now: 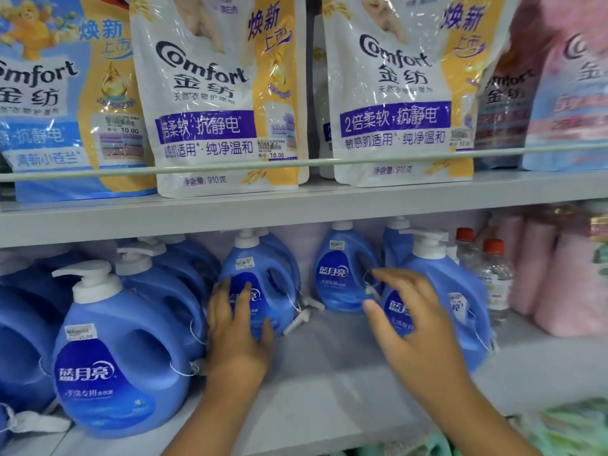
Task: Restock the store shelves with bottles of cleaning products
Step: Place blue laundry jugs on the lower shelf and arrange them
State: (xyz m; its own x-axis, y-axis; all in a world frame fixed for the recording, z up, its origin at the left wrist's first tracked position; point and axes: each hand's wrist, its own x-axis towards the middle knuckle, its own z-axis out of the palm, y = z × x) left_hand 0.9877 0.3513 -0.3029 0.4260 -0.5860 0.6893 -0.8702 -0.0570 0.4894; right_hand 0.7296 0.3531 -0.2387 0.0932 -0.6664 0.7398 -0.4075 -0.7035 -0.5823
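Several blue detergent bottles with white pump caps stand on the lower grey shelf (329, 373). My left hand (235, 327) lies with spread fingers against the front of a middle bottle (263, 278). Its fingers do not wrap around the bottle. My right hand (408, 320) is blurred, its fingers curved and apart in front of the right bottle (454, 291); I cannot tell whether it touches it. A large bottle (115, 353) stands at the front left. Another small bottle (342, 268) stands behind, between my hands.
The upper shelf (296, 205) holds Comfort refill pouches (210, 93) behind a rail. Clear bottles with red caps (490, 274) and pink bottles (566, 274) stand at the right. Bare shelf surface lies between my forearms. Green packaging (566, 429) shows at the bottom right.
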